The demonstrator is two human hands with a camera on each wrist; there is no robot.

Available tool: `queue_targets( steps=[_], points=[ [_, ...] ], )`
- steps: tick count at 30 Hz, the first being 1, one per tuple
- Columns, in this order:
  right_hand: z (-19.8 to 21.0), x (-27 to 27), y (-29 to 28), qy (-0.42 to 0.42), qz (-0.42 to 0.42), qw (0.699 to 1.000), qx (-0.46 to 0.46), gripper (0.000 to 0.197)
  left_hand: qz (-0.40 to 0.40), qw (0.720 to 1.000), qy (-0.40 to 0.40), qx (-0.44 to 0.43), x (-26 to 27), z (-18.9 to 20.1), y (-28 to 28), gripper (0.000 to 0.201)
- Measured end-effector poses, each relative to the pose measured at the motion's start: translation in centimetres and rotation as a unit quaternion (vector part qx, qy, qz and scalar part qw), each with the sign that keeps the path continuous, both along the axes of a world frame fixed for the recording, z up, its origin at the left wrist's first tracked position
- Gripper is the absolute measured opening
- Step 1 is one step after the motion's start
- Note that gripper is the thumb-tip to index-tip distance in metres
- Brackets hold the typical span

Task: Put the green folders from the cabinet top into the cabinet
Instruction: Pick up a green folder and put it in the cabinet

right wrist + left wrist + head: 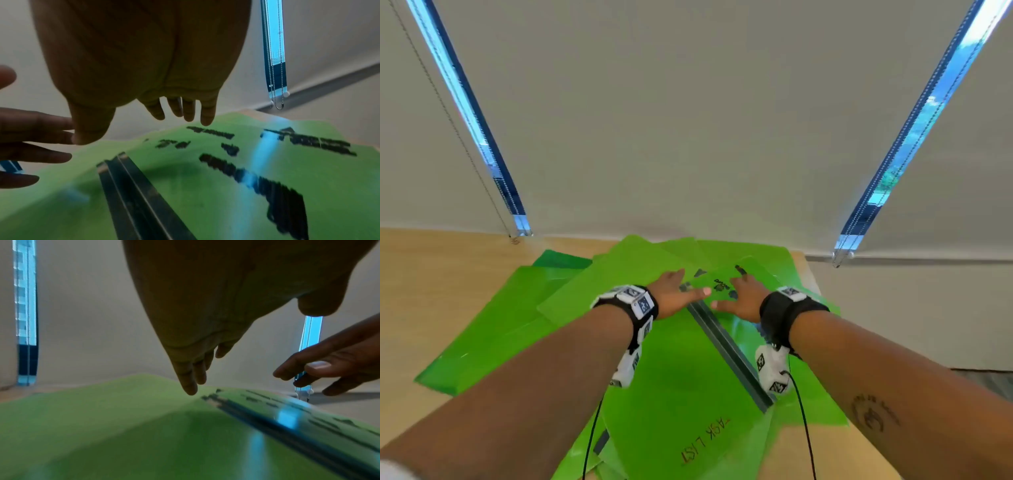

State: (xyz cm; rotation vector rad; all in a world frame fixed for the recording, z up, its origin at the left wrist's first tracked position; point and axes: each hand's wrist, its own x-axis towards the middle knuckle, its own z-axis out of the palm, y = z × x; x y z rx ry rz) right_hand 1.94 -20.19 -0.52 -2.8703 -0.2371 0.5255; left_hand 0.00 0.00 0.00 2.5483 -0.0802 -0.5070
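Observation:
Several green folders (524,318) lie fanned in a loose pile on the wooden cabinet top (424,274). The top folder (681,383) reads "TASK LIST" and has a dark grey spine bar (726,346) running diagonally. Another folder with black print (257,162) lies to its right. My left hand (671,294) hovers just above the pile to the left of the bar, fingers straight and spread. My right hand (743,298) hovers to the right of the bar over the printed folder, fingers also spread. In the wrist views both hands (191,369) (180,110) hold nothing.
Grey roller blinds (688,120) cover the windows behind the cabinet, with bead chains (839,260) hanging at the gaps. The cabinet top's right edge (811,274) drops off toward the wall. Bare wood shows at the left of the pile.

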Motion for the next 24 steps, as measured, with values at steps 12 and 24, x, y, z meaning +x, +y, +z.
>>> queue_targets(
  steps=[12, 24],
  points=[
    [-7.8, -0.4, -0.1, -0.019, 0.005, 0.999, -0.045, 0.109, -0.020, 0.971, -0.083, 0.221, 3.4, -9.3, 0.9, 0.108],
    [-7.3, -3.5, 1.1, -0.115, 0.020, 0.992, 0.058, 0.102, 0.097, 0.975, -0.198, -0.005, 2.5, -7.8, 1.4, 0.075]
  ],
)
